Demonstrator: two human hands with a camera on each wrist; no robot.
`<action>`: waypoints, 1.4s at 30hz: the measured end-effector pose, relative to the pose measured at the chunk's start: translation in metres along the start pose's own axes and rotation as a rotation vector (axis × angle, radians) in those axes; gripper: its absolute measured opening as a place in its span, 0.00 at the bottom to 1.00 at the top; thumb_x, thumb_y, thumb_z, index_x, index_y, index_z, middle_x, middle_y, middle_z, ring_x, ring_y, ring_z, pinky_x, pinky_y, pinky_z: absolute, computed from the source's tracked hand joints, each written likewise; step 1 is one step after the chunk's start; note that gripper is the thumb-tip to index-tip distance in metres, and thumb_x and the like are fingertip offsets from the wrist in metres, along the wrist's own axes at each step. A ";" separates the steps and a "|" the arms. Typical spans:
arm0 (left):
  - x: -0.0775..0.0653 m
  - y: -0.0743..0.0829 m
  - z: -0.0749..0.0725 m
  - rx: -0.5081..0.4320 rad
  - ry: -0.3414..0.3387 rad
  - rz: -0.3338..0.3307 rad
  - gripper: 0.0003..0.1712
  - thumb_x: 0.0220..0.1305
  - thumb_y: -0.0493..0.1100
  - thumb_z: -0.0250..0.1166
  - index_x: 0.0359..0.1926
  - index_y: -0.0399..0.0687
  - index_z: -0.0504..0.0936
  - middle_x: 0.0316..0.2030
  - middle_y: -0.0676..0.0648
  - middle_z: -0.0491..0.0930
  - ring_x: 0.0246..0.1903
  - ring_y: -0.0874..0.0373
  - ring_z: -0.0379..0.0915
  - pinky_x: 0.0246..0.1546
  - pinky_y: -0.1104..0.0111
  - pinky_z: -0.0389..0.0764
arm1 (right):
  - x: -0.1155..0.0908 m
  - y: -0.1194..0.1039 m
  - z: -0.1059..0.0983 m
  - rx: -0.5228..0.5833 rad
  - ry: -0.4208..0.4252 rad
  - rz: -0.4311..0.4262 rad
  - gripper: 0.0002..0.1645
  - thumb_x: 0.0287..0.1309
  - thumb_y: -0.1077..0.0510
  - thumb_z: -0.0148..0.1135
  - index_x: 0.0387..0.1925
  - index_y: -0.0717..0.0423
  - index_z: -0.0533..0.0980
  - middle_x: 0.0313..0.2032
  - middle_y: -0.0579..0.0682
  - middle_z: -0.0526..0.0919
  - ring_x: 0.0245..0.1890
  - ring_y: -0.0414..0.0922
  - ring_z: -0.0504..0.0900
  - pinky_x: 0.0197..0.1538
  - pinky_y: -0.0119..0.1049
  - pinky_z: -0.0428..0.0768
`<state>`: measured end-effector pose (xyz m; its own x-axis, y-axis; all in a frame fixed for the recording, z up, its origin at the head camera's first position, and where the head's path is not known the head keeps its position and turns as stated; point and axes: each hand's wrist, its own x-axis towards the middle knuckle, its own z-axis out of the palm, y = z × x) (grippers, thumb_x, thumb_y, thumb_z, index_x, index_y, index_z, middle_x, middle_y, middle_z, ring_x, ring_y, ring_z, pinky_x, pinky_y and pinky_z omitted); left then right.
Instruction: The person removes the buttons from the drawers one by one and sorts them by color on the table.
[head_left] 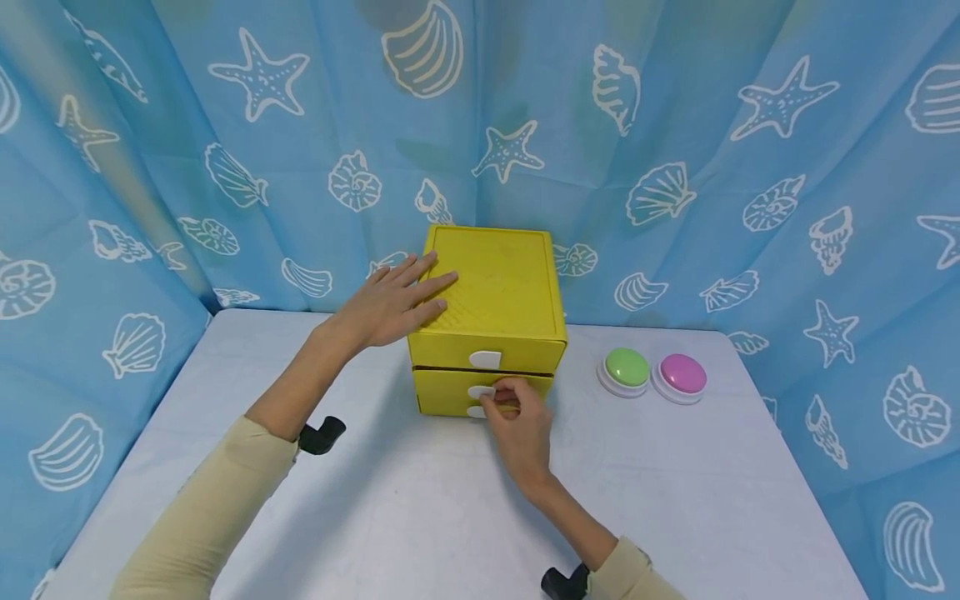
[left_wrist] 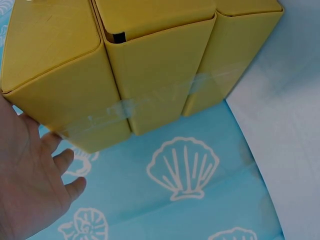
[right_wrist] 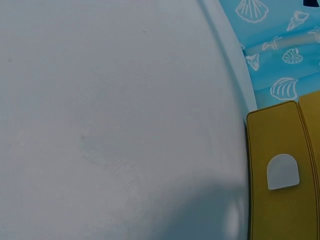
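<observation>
A yellow drawer box [head_left: 495,283] of three stacked units stands at the back of the white table. White rounded tabs mark its fronts: the upper tab [head_left: 485,360], the middle tab [head_left: 477,391] and the lower tab [head_left: 476,412]. My left hand [head_left: 390,304] rests with spread, straight fingers on the left of the box top; in the left wrist view that hand [left_wrist: 30,175] is beside the yellow side wall. My right hand [head_left: 525,429] pinches the middle drawer's tab between thumb and forefinger. It is out of sight in the right wrist view, where a yellow drawer front [right_wrist: 272,130] appears.
Right of the box are a green push button [head_left: 627,367] and a pink push button [head_left: 683,373], both on white bases. A blue curtain [head_left: 300,167] with shells and starfish surrounds the table [head_left: 420,517]. Clear tape [left_wrist: 135,107] runs across the box's side.
</observation>
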<state>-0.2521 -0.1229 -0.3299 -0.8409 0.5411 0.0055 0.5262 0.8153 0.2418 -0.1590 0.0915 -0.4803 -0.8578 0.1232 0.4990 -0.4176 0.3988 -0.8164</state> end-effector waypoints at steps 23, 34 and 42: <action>0.001 0.001 0.001 0.021 0.008 -0.025 0.34 0.66 0.68 0.31 0.71 0.68 0.48 0.71 0.52 0.36 0.69 0.52 0.29 0.64 0.50 0.37 | -0.029 -0.016 -0.014 -0.026 -0.027 -0.014 0.08 0.50 0.57 0.68 0.33 0.50 0.78 0.30 0.40 0.80 0.30 0.35 0.79 0.30 0.28 0.78; 0.001 0.000 0.001 0.011 0.006 -0.024 0.34 0.66 0.69 0.31 0.71 0.68 0.47 0.71 0.53 0.35 0.69 0.53 0.27 0.64 0.51 0.36 | -0.044 -0.023 -0.021 -0.021 -0.034 -0.053 0.09 0.50 0.58 0.69 0.34 0.52 0.78 0.31 0.43 0.81 0.30 0.38 0.80 0.30 0.33 0.80; 0.000 -0.002 0.001 -0.003 -0.003 -0.013 0.35 0.65 0.70 0.30 0.71 0.69 0.47 0.71 0.53 0.35 0.69 0.53 0.27 0.65 0.51 0.36 | -0.055 -0.028 -0.025 -0.027 -0.038 -0.042 0.09 0.48 0.59 0.69 0.33 0.52 0.78 0.30 0.41 0.81 0.29 0.35 0.79 0.29 0.27 0.78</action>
<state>-0.2533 -0.1240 -0.3313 -0.8475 0.5308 -0.0008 0.5145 0.8219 0.2443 -0.0923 0.0967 -0.4778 -0.8509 0.0713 0.5204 -0.4453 0.4275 -0.7867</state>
